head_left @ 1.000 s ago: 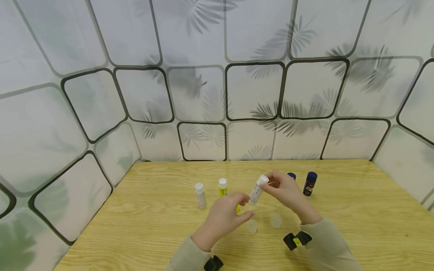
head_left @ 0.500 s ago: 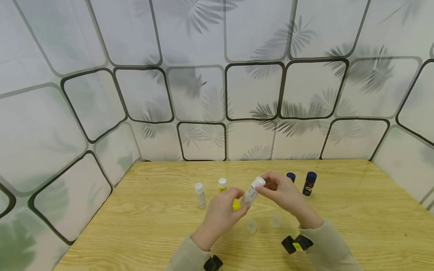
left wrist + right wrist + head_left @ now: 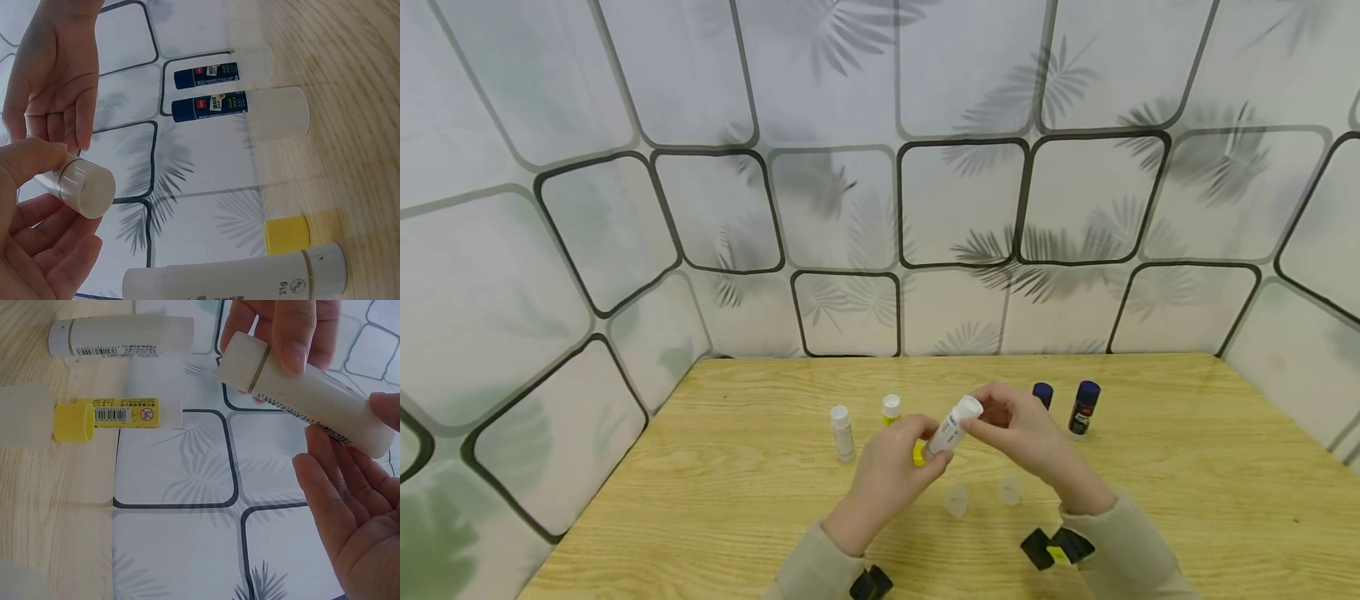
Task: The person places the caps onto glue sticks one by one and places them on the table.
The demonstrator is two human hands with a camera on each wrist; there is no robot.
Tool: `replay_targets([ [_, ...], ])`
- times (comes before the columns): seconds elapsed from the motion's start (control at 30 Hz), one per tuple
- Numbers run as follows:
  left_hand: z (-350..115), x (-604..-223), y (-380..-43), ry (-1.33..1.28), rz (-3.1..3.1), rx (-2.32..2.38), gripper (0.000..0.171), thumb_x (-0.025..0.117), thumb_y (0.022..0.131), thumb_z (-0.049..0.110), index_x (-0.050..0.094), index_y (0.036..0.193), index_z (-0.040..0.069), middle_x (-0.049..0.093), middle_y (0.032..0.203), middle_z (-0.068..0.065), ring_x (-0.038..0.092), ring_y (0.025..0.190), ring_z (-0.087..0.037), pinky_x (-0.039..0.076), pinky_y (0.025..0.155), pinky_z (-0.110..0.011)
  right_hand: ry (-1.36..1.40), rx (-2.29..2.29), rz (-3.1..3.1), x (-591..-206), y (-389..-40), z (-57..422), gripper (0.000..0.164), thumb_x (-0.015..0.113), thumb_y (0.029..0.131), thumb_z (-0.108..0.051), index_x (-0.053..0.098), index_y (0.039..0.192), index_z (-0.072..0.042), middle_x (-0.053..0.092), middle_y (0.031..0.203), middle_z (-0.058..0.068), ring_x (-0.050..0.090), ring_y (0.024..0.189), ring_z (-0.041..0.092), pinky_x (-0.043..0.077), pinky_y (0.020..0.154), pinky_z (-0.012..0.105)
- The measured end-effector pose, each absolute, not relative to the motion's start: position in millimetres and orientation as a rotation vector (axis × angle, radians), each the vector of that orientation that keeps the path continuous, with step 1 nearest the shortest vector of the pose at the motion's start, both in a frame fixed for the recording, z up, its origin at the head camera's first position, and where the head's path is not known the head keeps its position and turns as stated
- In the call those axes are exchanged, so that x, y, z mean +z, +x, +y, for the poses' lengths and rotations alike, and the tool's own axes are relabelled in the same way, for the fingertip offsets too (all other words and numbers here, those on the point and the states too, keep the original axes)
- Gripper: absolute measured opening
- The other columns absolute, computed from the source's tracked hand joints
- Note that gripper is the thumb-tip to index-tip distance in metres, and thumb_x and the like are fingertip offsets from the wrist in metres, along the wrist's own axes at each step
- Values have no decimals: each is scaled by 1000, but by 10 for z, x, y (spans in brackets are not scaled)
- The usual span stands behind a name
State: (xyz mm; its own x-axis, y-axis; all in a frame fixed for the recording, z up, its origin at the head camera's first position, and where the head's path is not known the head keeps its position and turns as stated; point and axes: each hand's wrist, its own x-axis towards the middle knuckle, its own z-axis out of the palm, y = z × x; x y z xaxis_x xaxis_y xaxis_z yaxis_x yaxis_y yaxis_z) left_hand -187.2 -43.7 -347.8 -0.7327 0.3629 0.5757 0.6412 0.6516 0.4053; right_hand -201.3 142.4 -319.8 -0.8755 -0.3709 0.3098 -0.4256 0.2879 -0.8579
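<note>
A white glue stick (image 3: pixel 950 427) is held tilted above the table between both hands. My left hand (image 3: pixel 891 467) grips its lower end between thumb and fingers; the thumb lies along the barrel in the right wrist view. My right hand (image 3: pixel 1022 433) holds the upper end, its thumb and fingertips around the white top. In the left wrist view, the round end of the glue stick (image 3: pixel 94 190) points toward the camera. A yellow cap (image 3: pixel 919 454) shows on the table just behind my left fingers, in front of a yellow glue stick (image 3: pixel 128 414).
Another white glue stick (image 3: pixel 842 435) stands upright at the left. Beyond the left hand, the yellow glue stick's white top (image 3: pixel 891 406) shows. Two navy glue sticks (image 3: pixel 1083 410) stand at the right, one partly hidden. Two translucent caps (image 3: pixel 957 500) sit nearer on the wooden table (image 3: pixel 737 500).
The white glue stick has moved left and slightly down, tilting further, and its lower end has come into my left hand's grip. My right hand has shifted left with it.
</note>
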Motion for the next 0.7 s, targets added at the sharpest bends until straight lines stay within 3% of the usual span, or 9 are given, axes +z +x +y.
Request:
replay_targets([
  [0.7, -444, -3488, -1884, -922, -2293, -940, 25, 69, 75, 11, 60, 98, 3, 61, 88, -3, 56, 79, -10, 46, 67, -20, 841, 1743, -2432, -3191, -1979, 1462, 25, 60, 85, -16, 55, 103, 2, 58, 93, 13, 61, 80, 18, 50, 67, 30],
])
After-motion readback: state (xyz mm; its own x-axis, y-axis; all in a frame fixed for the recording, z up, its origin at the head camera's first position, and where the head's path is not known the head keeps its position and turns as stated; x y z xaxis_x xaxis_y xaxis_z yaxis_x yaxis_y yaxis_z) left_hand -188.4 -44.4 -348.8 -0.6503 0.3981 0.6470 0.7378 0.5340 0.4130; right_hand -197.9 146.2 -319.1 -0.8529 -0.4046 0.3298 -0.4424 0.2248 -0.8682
